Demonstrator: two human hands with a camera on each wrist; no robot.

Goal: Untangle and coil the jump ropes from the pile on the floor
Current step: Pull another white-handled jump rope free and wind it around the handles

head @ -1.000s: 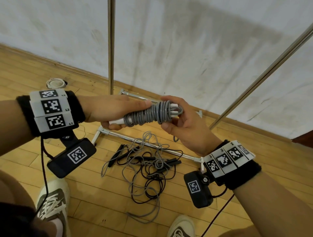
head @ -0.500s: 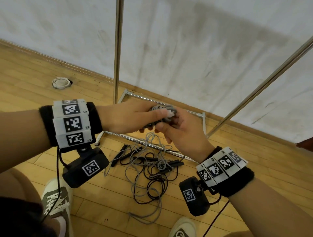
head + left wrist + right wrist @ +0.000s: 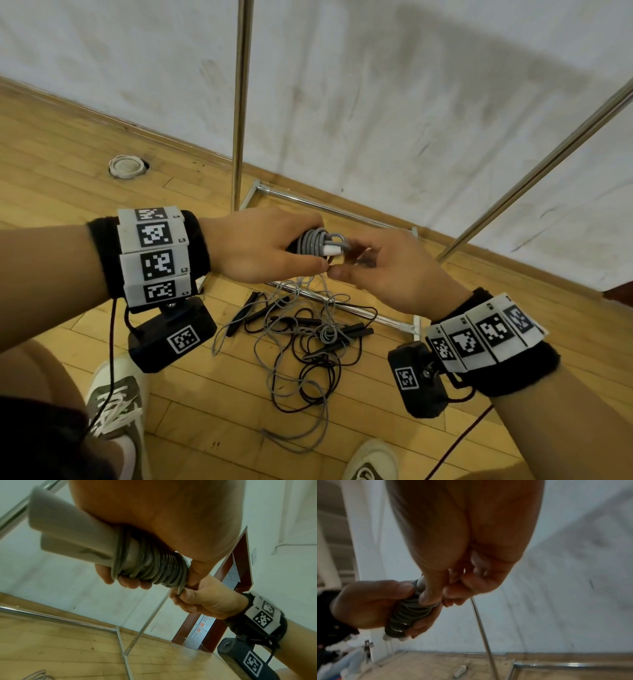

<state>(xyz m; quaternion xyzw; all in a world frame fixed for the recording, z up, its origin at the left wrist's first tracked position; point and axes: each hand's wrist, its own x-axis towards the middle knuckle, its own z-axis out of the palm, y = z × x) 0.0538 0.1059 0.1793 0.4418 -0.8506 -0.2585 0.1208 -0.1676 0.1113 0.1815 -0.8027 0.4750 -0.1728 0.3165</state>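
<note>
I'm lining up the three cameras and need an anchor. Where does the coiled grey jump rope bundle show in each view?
Head: coiled grey jump rope at centre, between the left hand and right hand.
Left wrist: coils centre-left, white handles running up-left.
Right wrist: coils lower left, in the left hand's grip.
Shared landmark: the chrome rack pole.
</note>
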